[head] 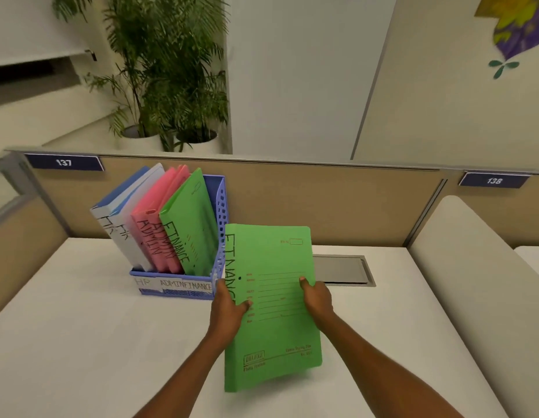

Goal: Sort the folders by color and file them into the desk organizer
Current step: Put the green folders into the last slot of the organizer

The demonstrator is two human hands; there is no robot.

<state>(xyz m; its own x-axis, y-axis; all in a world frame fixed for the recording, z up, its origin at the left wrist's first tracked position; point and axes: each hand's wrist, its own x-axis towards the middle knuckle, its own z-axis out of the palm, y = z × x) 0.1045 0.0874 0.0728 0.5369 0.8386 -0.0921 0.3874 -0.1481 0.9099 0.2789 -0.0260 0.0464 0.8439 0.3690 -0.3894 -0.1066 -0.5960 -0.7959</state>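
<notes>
Head view. You hold a green folder [272,306] above the white desk [81,342], just right of the blue organizer [220,224]. Its long axis runs away from you, the far end raised and tipped slightly toward the partition [337,206]. The printed cover faces up at you; the spine, lettered FINANCE, lies along the left edge.

Your left hand [229,309] is clamped on the spine edge about midway along, thumb on the cover, fingers hidden beneath. Your right hand [318,298] grips the opposite long edge at nearly the same height, thumb on top. The folder thus lies between the two hands — they are set apart by its width, and its near end overhangs toward you past both wrists.

The organizer stands at the back of the desk against the partition. It holds, left to right, blue-and-white folders [123,224] marked HR, pink folders [159,230] marked ADMIN, and one more green folder [189,224] marked FINANCE — all upright, leaning left. Front labels read HR, ADMIN, FINANCE. The held folder's far left corner sits just beside the organizer's right wall; whether they touch cannot be told.
</notes>
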